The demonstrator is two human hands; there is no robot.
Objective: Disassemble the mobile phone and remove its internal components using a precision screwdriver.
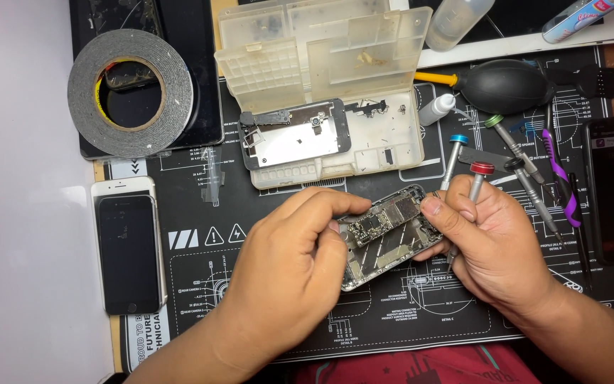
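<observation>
The opened phone body [386,238] is lying tilted between both hands, just above the black repair mat [200,277] at the middle of the counter, its circuit board and metal shields facing up; the left hand [289,259] is gripping its lower left end, fingers curling over the edge and the thumb pressing near the board; the right hand [488,242] is grasping the upper right end with the thumb on the frame, while also holding a red-capped screwdriver [479,178] whose shaft is passing through the closed fingers, its tip showing below the palm. Just beside that hand, a blue-capped screwdriver [455,158] and a green-capped screwdriver [512,146] are lying on the mat, with a purple pry tool [561,178] further right; above the phone body, a clear plastic parts box [321,64] is standing open, and a removed screen assembly [294,135] is resting across its tray; a black rubber air blower [506,85] and a small white dropper bottle [437,108] are lying to the right of the box. Well apart on the left, a roll of grey tape [131,92] is sitting on a dark tablet, and a white phone [127,245] is lying face up near the mat's edge.
</observation>
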